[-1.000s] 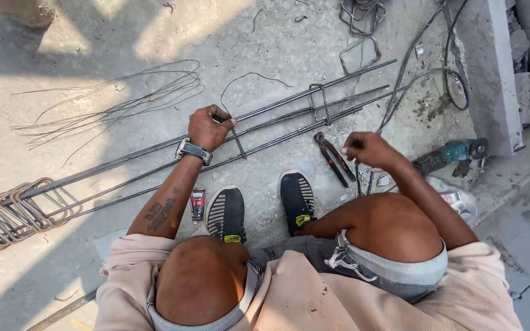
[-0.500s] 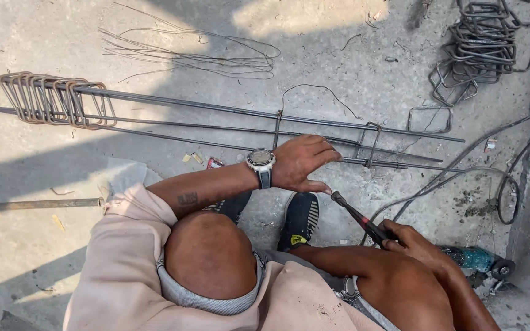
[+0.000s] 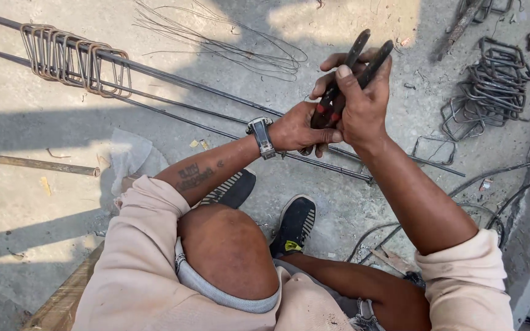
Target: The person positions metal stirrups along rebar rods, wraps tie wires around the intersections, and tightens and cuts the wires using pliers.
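On the concrete floor (image 3: 44, 122) the rods (image 3: 216, 113) carry stirrups (image 3: 75, 58) bunched at upper left, unspread; both left hand (image 3: 299, 130) and right hand (image 3: 360, 107) are clamped on pliers (image 3: 348, 73).

one head-worn camera looks steeply down, close over knees, at concrete ground (image 3: 44, 122).

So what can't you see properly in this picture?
- Head view: the pliers' working end, covered by the left hand and right hand.
- The steel bars, cut off by the left edge and hidden behind the hands.
- The pile of bent steel loops, tangled together so it can't be counted.
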